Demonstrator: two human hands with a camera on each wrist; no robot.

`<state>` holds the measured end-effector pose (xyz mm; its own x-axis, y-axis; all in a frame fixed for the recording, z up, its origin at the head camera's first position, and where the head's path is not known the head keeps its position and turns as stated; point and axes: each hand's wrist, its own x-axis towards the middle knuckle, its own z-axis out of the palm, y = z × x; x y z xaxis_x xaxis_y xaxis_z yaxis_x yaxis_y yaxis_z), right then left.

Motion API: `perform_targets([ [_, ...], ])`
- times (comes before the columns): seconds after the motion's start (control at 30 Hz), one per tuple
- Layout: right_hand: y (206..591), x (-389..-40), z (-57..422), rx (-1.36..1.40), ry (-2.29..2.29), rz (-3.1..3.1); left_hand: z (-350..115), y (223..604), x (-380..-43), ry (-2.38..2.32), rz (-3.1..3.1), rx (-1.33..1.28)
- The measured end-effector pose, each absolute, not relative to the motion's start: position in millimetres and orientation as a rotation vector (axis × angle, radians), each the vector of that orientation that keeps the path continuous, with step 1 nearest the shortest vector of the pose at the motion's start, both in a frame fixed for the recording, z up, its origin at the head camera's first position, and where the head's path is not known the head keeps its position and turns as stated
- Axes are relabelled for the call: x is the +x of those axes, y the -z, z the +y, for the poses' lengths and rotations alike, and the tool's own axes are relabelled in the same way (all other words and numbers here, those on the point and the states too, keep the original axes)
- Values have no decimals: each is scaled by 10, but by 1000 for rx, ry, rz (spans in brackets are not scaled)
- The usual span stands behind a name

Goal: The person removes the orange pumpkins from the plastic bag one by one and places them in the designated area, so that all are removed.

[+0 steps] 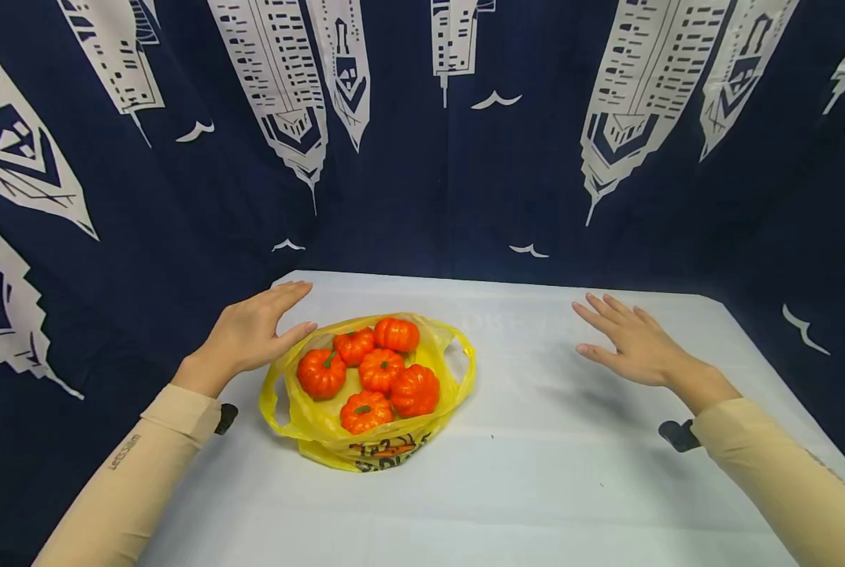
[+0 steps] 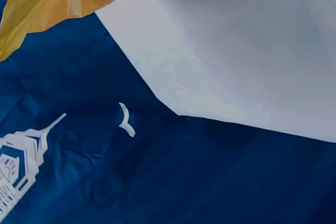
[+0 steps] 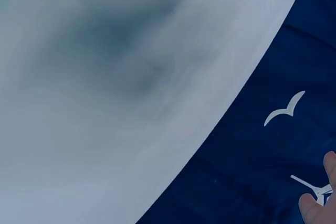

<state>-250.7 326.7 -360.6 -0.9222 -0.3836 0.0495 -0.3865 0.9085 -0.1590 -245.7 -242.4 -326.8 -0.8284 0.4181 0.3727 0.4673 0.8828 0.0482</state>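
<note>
Several small orange pumpkins [image 1: 382, 370] lie inside a yellow plastic bag [image 1: 316, 450], whose mouth is spread wide on the white table. Dark printing shows on the bag's front, and its loop handles stand out at left and right. My left hand [image 1: 252, 329] is at the bag's left rim, fingers extended and holding nothing; whether the thumb touches the rim I cannot tell. Well to the right of the bag, my right hand [image 1: 628, 342] hovers over the table with its fingers spread. A piece of the bag [image 2: 47, 3] fills the upper left of the left wrist view.
The white table [image 1: 521, 488] reaches back to a dark blue curtain [image 1: 408, 213] printed with white buildings and birds. The table's far corners are cut at an angle. A dark band piece [image 1: 679, 435] sits at the right wrist, another [image 1: 227, 418] at the left.
</note>
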Motion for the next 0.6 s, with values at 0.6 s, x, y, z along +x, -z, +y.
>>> perform_targets([
  [0.6,3834,-2593,3159,709,-359,-2927,-2652,3647,-2321,488,-2502,-501],
])
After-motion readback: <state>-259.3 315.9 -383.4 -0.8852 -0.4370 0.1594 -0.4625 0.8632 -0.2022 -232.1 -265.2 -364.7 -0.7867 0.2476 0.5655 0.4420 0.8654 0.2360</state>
